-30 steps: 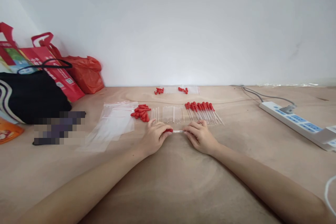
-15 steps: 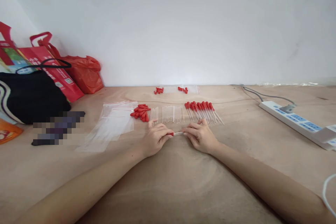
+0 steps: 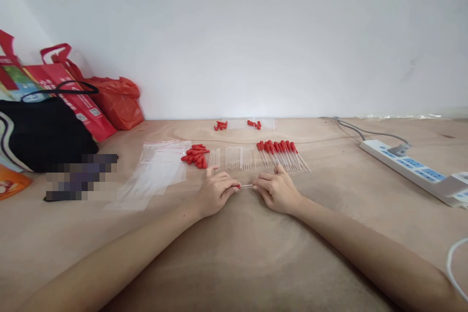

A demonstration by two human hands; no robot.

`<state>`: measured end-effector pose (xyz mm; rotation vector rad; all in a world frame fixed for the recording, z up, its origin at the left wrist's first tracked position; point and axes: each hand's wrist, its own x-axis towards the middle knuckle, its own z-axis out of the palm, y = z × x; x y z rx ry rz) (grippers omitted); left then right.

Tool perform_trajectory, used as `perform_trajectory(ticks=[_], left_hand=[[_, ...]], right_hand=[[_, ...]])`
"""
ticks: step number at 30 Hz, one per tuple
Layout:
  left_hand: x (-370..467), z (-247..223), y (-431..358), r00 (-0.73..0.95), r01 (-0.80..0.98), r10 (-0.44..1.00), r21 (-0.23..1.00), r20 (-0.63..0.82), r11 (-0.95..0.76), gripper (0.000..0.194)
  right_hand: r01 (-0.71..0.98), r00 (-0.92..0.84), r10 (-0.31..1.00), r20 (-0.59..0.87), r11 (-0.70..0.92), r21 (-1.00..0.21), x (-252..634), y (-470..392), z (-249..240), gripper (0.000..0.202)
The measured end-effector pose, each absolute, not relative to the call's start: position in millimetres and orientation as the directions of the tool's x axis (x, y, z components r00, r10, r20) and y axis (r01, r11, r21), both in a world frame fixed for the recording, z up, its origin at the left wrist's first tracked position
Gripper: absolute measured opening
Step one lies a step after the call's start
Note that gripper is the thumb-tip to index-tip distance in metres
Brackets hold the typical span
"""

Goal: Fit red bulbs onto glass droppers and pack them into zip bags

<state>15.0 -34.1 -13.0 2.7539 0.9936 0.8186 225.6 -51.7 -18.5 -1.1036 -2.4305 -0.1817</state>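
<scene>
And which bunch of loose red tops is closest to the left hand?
The big pile between the clear bags and the clear tubes, just beyond the left hand. The other two bunches are smaller and farther back, near the wall.

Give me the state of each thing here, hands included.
Left hand: closed on a red bulb
Right hand: closed on a clear tube
Droppers: assembled, lying in a row
Loose red bulbs: heaped
Loose clear tubes: side by side
Clear bags: flat, overlapping
Power strip: grey plug inserted
Red plastic bag: crumpled
</scene>
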Motion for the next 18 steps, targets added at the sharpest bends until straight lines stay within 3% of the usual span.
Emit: perform_trajectory(ticks=[13,18], left_hand=[[15.7,-10.0,-36.8,0.674,0.552,0.584,0.217,0.452,-0.805,0.020],[15.9,-10.0,-36.9,0.700,0.525,0.550,0.193,0.455,-0.829,0.021]], right_hand=[[0.765,-0.535,0.782,0.318,0.609,-0.210,218.6,-54.9,-14.1,0.032],[0.716,-0.555,0.800,0.230,0.600,-0.358,219.4,-52.1,-12.1,0.037]])
